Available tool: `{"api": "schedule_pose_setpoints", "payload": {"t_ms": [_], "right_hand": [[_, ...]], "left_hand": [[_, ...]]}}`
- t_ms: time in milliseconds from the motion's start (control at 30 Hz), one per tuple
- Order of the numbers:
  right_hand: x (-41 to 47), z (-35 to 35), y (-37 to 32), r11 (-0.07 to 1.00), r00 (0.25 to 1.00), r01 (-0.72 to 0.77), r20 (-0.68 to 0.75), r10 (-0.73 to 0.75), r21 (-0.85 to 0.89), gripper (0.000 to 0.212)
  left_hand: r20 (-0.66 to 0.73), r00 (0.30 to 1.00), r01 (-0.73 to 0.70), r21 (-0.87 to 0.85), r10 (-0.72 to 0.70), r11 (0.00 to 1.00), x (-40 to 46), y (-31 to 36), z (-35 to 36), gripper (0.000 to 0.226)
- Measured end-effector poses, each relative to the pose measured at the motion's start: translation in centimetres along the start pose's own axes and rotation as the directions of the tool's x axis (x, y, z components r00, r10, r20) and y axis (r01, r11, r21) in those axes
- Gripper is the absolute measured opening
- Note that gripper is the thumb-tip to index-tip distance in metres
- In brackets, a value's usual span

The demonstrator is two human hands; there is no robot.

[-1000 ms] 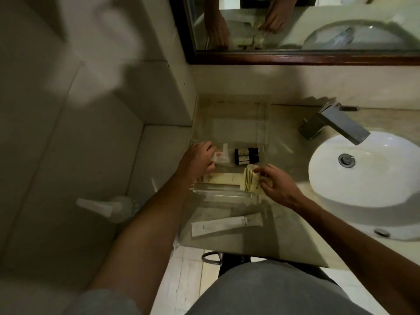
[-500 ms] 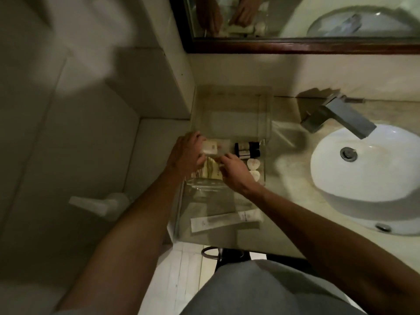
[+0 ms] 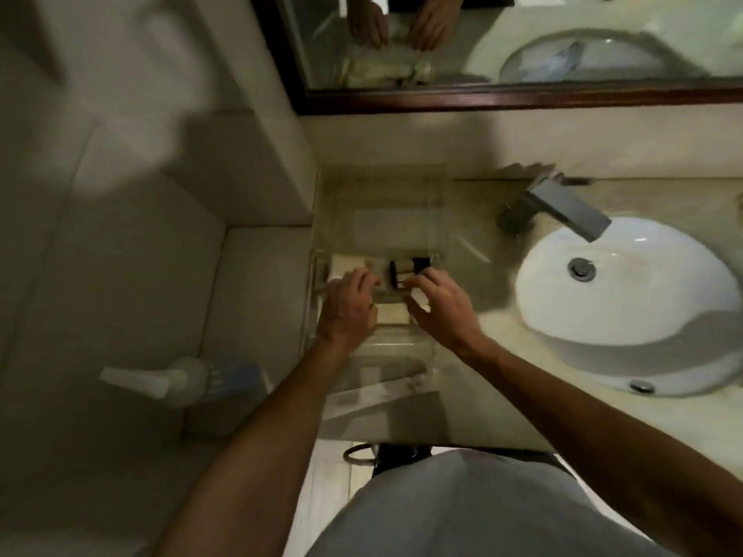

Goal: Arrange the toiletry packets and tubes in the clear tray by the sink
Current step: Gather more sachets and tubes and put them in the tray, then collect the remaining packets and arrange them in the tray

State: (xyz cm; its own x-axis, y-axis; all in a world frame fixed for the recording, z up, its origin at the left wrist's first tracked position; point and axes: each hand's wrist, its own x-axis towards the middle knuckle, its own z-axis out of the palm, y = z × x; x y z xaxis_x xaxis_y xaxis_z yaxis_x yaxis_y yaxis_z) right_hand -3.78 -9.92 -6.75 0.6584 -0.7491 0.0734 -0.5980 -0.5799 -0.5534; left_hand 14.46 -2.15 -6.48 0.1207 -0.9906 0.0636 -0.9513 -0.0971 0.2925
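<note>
The clear tray [image 3: 317, 299] sits on the counter left of the sink. Inside it lie cream packets [image 3: 392, 313], a pale packet [image 3: 347, 262] at the far left, and two small dark-capped bottles [image 3: 406, 271]. My left hand [image 3: 347, 311] rests over the packets on the tray's left side, fingers bent down onto them. My right hand [image 3: 440, 305] hovers over the tray's right side, fingertips touching the small bottles, fingers spread. A long white tube [image 3: 374, 393] lies on the counter in front of the tray, blurred.
A white basin [image 3: 627, 299] with a square metal tap [image 3: 563, 207] is to the right. A framed mirror [image 3: 522, 42] hangs above. A white spray bottle [image 3: 169, 381] stands below on the left. The counter edge runs just before my body.
Both hands moved deeper into the tray. My right hand let go of the folded packet and shifted right to the small bottles. The camera shifted slightly.
</note>
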Motion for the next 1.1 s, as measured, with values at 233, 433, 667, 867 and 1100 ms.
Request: {"api": "schedule_pose_setpoints", "payload": {"t_ms": [233,433,667,867,1100], "right_hand": [[-14.0,-15.4,17.3,0.923,0.917,-0.370,-0.199,0.345,-0.103,0.026],[-25.1,-26.2,31.4,0.754,0.767,-0.632,-0.282,0.576,-0.179,0.030],[-34.3,-31.3,45.2,0.502,0.519,-0.854,-0.311,0.796,-0.139,0.056],[-36.9,-30.5,49.2,0.470,0.465,-0.883,-0.194,0.864,-0.023,0.059],[-36.3,-31.6,50.9,0.657,0.657,-0.754,-0.047,0.753,-0.002,0.072]], "left_hand": [[0.124,0.960,-0.239,-0.093,0.250,0.966,6.2,16.5,4.9,0.059],[0.165,0.899,-0.373,-0.193,0.405,0.907,9.8,33.5,9.9,0.065],[0.232,0.841,-0.442,-0.223,0.488,0.869,11.9,48.8,16.5,0.066],[0.436,0.745,-0.477,-0.181,0.505,0.860,12.5,56.0,20.6,0.064],[0.576,0.484,-0.693,-0.206,0.658,0.690,9.9,59.1,22.6,0.057]]}}
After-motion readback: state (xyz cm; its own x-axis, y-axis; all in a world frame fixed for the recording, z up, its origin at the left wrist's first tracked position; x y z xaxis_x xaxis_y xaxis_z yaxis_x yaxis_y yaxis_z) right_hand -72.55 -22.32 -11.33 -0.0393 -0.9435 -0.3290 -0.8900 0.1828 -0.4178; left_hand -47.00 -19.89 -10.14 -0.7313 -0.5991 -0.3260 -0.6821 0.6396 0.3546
